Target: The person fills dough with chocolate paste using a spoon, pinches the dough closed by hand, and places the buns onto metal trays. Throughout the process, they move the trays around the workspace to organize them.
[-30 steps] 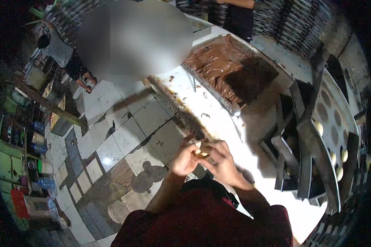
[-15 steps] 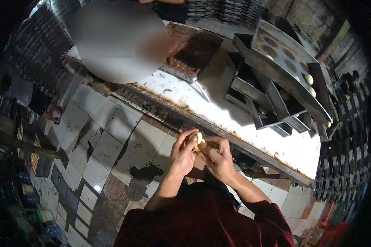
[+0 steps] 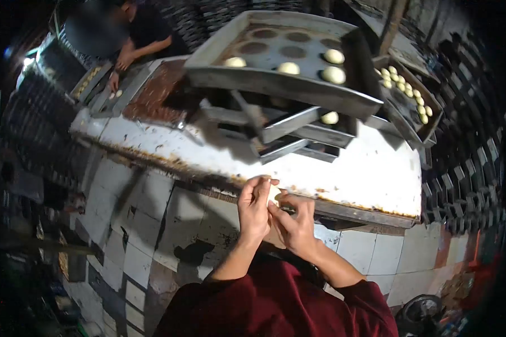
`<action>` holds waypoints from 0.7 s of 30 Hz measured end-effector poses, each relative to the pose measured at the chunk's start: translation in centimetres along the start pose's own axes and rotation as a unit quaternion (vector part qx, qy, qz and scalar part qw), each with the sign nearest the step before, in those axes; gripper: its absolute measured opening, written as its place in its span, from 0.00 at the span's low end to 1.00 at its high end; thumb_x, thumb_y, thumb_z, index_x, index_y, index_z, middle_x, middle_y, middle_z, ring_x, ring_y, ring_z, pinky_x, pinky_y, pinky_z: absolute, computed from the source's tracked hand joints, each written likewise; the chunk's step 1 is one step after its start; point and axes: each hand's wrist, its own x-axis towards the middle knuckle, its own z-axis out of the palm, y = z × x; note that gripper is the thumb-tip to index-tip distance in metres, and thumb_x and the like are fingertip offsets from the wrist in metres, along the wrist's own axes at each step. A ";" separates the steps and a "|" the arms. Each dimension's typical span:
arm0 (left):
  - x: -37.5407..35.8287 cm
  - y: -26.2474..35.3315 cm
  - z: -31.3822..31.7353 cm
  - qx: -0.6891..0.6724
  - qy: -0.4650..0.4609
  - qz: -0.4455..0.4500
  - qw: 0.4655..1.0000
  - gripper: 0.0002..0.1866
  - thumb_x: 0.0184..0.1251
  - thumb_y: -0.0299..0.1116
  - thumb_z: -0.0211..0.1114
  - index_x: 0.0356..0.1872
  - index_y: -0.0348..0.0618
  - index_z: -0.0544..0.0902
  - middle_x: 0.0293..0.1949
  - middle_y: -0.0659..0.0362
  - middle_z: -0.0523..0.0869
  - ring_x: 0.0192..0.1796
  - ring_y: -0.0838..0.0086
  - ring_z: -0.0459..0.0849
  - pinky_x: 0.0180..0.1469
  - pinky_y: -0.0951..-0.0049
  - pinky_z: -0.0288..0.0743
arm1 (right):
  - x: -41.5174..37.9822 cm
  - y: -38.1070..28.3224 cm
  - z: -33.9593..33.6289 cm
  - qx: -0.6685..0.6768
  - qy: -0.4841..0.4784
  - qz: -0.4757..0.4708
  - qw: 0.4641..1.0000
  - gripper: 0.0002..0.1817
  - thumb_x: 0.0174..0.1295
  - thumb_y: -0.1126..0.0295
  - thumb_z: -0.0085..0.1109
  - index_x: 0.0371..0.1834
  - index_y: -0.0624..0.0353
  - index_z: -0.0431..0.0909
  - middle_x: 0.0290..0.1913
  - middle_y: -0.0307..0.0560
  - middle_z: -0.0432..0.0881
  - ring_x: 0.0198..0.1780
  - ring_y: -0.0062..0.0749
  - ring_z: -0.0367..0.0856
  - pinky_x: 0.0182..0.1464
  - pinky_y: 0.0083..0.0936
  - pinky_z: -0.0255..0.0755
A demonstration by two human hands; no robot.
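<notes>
Close in front of my body, at the near edge of the table, a small pale piece of dough [image 3: 274, 194] is pinched between my two hands. My left hand [image 3: 254, 210] has its fingers curled round the left side of it. From the right, my right hand [image 3: 298, 224] presses its thumb and fingers against the dough. Fingers cover part of the piece. Beyond my hands, a metal tray [image 3: 287, 84] rests on top of stacked trays, with several round dough balls [image 3: 334, 75] inside.
The white table [image 3: 152, 140] has a stained front edge. On it lies a slab of brown filling [image 3: 160, 92] with a metal tool [image 3: 191, 133] beside it. Another tray [image 3: 396, 115] of dough balls stands right. A co-worker [image 3: 152, 33] handles dough at the far left.
My view has turned, so the stacked trays appear further left and a second tray of dough balls shows. Both hands still hold the dough, with the fingers slightly shifted.
</notes>
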 end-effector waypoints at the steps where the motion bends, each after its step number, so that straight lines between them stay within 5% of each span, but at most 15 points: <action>1: 0.0 -1.0 1.6 0.020 -0.053 -0.023 0.998 0.10 0.70 0.28 0.53 0.47 0.35 0.76 0.45 0.54 0.81 0.44 0.71 0.81 0.45 0.77 0.77 | -0.1 1.7 -1.7 0.010 0.011 -0.002 1.000 0.12 0.47 0.80 0.64 0.37 0.64 0.76 0.41 0.52 0.74 0.42 0.43 0.72 0.38 0.31 0.69; 4: -0.8 -3.2 5.2 0.126 -0.128 -0.011 0.984 0.12 0.71 0.29 0.49 0.47 0.32 0.75 0.53 0.48 0.77 0.57 0.63 0.76 0.59 0.66 0.69 | -0.3 5.8 -5.8 0.097 0.037 0.029 0.994 0.09 0.50 0.82 0.63 0.32 0.66 0.74 0.37 0.52 0.74 0.36 0.36 0.75 0.32 0.26 0.70; 6: -1.3 -2.7 6.8 0.305 -0.251 0.128 0.909 0.13 0.71 0.28 0.48 0.50 0.32 0.75 0.55 0.48 0.76 0.61 0.63 0.72 0.62 0.65 0.65 | 0.1 7.0 -8.2 0.359 -0.009 0.327 0.874 0.11 0.51 0.81 0.62 0.37 0.65 0.72 0.33 0.52 0.77 0.34 0.38 0.77 0.34 0.27 0.71; 7: -1.4 -2.2 7.6 0.331 -0.278 0.129 0.893 0.14 0.68 0.23 0.50 0.53 0.33 0.74 0.56 0.51 0.76 0.55 0.71 0.77 0.53 0.76 0.71 | -0.3 8.1 -8.9 0.399 -0.048 0.319 0.858 0.09 0.53 0.81 0.60 0.37 0.65 0.73 0.31 0.53 0.77 0.32 0.36 0.78 0.30 0.23 0.71; 8: -1.3 -2.6 8.1 0.336 -0.274 0.130 0.892 0.14 0.68 0.23 0.50 0.53 0.33 0.74 0.56 0.51 0.76 0.55 0.71 0.77 0.53 0.76 0.71 | -0.4 8.6 -9.0 0.405 -0.049 0.317 0.856 0.09 0.53 0.81 0.60 0.37 0.65 0.73 0.31 0.53 0.77 0.32 0.36 0.78 0.30 0.23 0.71; 10: -0.9 -3.6 9.0 0.291 -0.195 0.111 0.930 0.15 0.68 0.22 0.48 0.54 0.33 0.71 0.56 0.48 0.74 0.55 0.62 0.77 0.57 0.67 0.71 | -0.9 8.8 -9.0 0.246 0.027 0.115 0.962 0.08 0.53 0.80 0.60 0.37 0.65 0.75 0.35 0.53 0.77 0.33 0.37 0.78 0.30 0.23 0.71; 12: 0.2 -4.3 9.9 0.167 -0.084 0.067 0.980 0.12 0.69 0.22 0.48 0.51 0.33 0.69 0.49 0.49 0.77 0.46 0.63 0.82 0.50 0.69 0.77 | -0.6 7.5 -9.4 0.096 0.019 0.036 0.995 0.12 0.47 0.76 0.66 0.37 0.61 0.78 0.43 0.50 0.75 0.43 0.41 0.73 0.43 0.33 0.68; 14: 0.8 -4.6 10.1 0.087 -0.083 -0.002 0.993 0.10 0.70 0.25 0.48 0.49 0.32 0.71 0.49 0.48 0.77 0.46 0.65 0.81 0.49 0.70 0.78 | 0.0 7.5 -9.4 -0.027 0.078 -0.020 0.996 0.14 0.43 0.78 0.68 0.35 0.59 0.78 0.42 0.50 0.73 0.45 0.42 0.70 0.45 0.31 0.66; 17: 0.4 -4.9 11.0 0.058 -0.101 -0.059 0.991 0.12 0.72 0.28 0.47 0.48 0.30 0.73 0.55 0.47 0.74 0.52 0.66 0.78 0.50 0.71 0.76 | 2.0 9.2 -10.1 0.094 0.085 0.002 0.992 0.12 0.46 0.81 0.66 0.33 0.61 0.73 0.40 0.50 0.73 0.43 0.41 0.70 0.46 0.34 0.66; 18: 0.5 -5.0 10.9 0.206 -0.173 0.078 0.960 0.12 0.71 0.26 0.49 0.50 0.31 0.74 0.56 0.47 0.74 0.54 0.66 0.76 0.53 0.69 0.74 | 2.2 9.3 -9.7 0.091 0.084 0.001 0.992 0.12 0.46 0.81 0.66 0.33 0.61 0.73 0.40 0.50 0.73 0.43 0.41 0.70 0.46 0.34 0.66; 20: 0.0 -5.0 11.9 0.130 -0.176 0.083 0.972 0.13 0.68 0.26 0.54 0.52 0.34 0.75 0.53 0.52 0.78 0.54 0.73 0.76 0.57 0.74 0.69 | 2.9 9.2 -8.3 0.419 0.224 0.122 0.871 0.10 0.52 0.83 0.61 0.35 0.63 0.71 0.40 0.51 0.74 0.43 0.35 0.72 0.47 0.29 0.67; 21: 0.1 -4.8 11.7 0.107 -0.190 0.084 0.972 0.14 0.67 0.24 0.56 0.53 0.35 0.75 0.53 0.53 0.78 0.54 0.73 0.77 0.57 0.74 0.69 | 3.3 8.9 -8.2 0.373 0.234 0.094 0.893 0.11 0.55 0.85 0.56 0.39 0.66 0.68 0.40 0.55 0.75 0.46 0.34 0.74 0.49 0.26 0.68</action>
